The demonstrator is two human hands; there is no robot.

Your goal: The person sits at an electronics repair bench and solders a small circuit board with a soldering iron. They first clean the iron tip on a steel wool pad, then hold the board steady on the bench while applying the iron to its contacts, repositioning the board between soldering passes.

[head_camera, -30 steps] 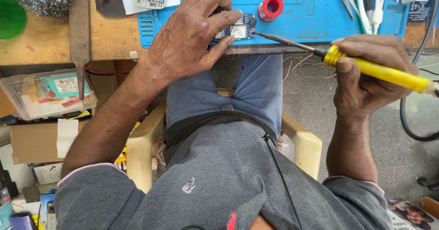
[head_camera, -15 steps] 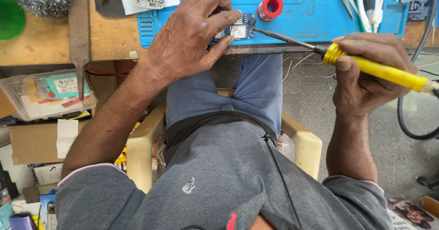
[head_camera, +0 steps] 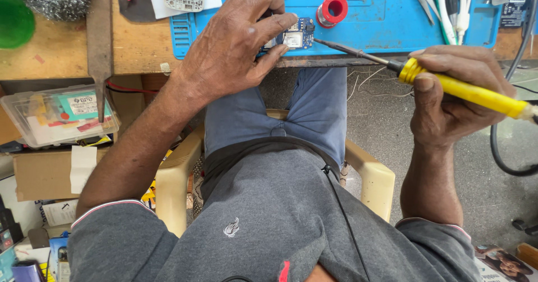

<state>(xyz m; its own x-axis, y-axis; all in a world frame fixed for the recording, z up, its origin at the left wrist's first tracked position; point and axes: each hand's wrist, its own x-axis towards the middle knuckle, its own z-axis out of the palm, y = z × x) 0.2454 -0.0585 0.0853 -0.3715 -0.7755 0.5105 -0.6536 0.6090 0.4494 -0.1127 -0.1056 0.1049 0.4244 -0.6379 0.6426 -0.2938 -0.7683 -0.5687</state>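
Pinning the little blue board [head_camera: 296, 36] flat on the blue mat [head_camera: 392, 19], left hand [head_camera: 235, 47] fingertips clamped on its edges, which looks right for something so light and fragile. Right hand [head_camera: 454, 94] is wrapped tight round the yellow iron [head_camera: 465, 89], tip just beside the board.

Your right hand [head_camera: 454, 94] grips a yellow-handled soldering iron [head_camera: 465, 90] with a dark metal tip. Your left hand [head_camera: 232, 49] rests on a small blue circuit board [head_camera: 298, 35] lying on a bright blue rubber work mat [head_camera: 392, 19]. A red solder spool [head_camera: 333, 8] sits nearby. Your shirt [head_camera: 269, 226] is plain grey, your trousers [head_camera: 308, 108] blue.
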